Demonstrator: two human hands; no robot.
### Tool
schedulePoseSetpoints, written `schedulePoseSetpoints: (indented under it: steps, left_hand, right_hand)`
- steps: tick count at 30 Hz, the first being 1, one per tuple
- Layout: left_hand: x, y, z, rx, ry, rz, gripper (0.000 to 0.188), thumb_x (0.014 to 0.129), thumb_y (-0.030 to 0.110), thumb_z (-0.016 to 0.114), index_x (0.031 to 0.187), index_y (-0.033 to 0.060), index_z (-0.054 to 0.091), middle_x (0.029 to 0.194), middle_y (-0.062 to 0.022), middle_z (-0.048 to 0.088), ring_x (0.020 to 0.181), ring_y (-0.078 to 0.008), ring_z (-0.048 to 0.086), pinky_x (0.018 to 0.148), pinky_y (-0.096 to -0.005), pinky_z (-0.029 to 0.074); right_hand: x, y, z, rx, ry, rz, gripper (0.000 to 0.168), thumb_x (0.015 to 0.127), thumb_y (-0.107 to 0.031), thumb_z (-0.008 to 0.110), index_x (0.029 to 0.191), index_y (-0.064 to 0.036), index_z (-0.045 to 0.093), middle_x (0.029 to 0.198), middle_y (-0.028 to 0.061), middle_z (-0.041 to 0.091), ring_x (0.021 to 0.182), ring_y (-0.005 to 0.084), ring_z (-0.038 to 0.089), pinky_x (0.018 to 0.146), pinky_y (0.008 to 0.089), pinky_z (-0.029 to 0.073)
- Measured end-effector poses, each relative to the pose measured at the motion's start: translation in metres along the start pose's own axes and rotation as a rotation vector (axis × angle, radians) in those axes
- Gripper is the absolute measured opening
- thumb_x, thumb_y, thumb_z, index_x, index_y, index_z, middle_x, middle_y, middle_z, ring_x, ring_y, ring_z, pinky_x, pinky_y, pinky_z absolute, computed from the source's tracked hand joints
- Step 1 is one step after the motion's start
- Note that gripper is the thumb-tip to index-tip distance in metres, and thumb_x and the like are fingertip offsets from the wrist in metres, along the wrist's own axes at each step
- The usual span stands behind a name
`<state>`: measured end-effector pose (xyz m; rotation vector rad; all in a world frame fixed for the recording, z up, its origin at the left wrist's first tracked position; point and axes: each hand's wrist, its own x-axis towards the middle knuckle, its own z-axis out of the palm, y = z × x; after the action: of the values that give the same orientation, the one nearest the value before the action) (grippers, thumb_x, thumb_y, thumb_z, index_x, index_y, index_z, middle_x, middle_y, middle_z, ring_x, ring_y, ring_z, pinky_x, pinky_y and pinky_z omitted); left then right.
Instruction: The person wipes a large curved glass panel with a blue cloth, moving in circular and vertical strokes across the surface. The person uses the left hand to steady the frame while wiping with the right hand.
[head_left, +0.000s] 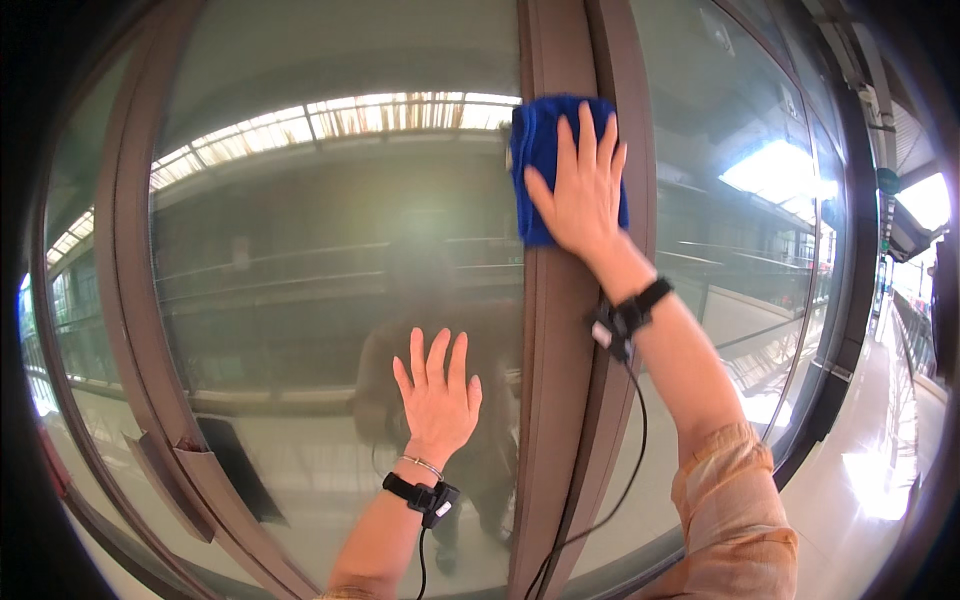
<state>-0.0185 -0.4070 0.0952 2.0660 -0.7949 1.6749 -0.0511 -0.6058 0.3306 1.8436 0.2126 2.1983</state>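
Observation:
My right hand (586, 196) lies flat with spread fingers on a folded blue cloth (541, 129), pressing it against a brown metal door frame post (556, 330). The cloth spans most of the post's width, and its left edge reaches the border of the glass pane (300, 270). Lower and to the left, my left hand (439, 397) holds nothing. Its fingers are apart in front of the pane; whether the palm touches the glass I cannot tell. Each wrist wears a black strap with a small cabled device, and a thin bangle (422, 465) circles the left one.
Angled brown metal pull handles (196, 480) project from the frame at lower left. A black cable (637, 450) hangs from my right wrist across the post. Further glass panels (735, 247) curve off to the right, beside a bright walkway (862, 420) with a railing.

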Motion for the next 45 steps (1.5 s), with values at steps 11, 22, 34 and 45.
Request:
schedulePoseSetpoints:
  steps: [11,22,34,45]
  left_hand:
    - [0.0,0.004,0.008,-0.011,0.045,0.009,0.06,0.087,0.023,0.06,0.143,0.0096,0.043,0.148,-0.0115,0.035,0.144,-0.0414,0.022,0.111,-0.0633,0.015]
    - [0.0,0.008,0.008,-0.016,0.04,0.016,0.063,0.085,0.019,0.061,0.144,0.0088,0.041,0.148,-0.0118,0.035,0.144,-0.0416,0.022,0.111,-0.0643,0.016]
    - [-0.001,0.006,0.006,0.033,0.036,0.008,0.061,0.088,0.022,0.057,0.145,0.0101,0.041,0.151,-0.0103,0.034,0.145,-0.0413,0.022,0.112,-0.0625,0.015]
    - [-0.001,0.004,0.008,0.051,0.043,0.004,0.06,0.086,0.02,0.059,0.143,0.0097,0.043,0.15,-0.0104,0.034,0.144,-0.0412,0.023,0.111,-0.0632,0.019]
  right_hand:
    - [-0.011,0.0,0.006,0.029,0.038,0.012,0.06,0.09,-0.028,0.058,0.138,0.004,0.042,0.143,0.0321,0.037,0.131,0.0552,0.033,0.11,0.06,0.026]
    - [-0.255,-0.082,-0.084,0.219,-0.44,-0.063,0.053,0.075,-0.015,0.07,0.126,-0.005,0.06,0.144,0.0176,0.043,0.123,0.0447,0.043,0.101,0.0532,0.038]
    - [0.056,0.05,-0.011,-0.298,0.244,-0.121,0.049,0.084,-0.02,0.064,0.131,-0.009,0.056,0.143,0.0159,0.044,0.123,0.0433,0.043,0.102,0.0541,0.036]
    - [-0.055,0.039,-0.032,-0.132,-0.046,0.053,0.053,0.082,-0.011,0.06,0.135,-0.014,0.055,0.147,0.0234,0.035,0.122,0.053,0.04,0.099,0.0581,0.038]
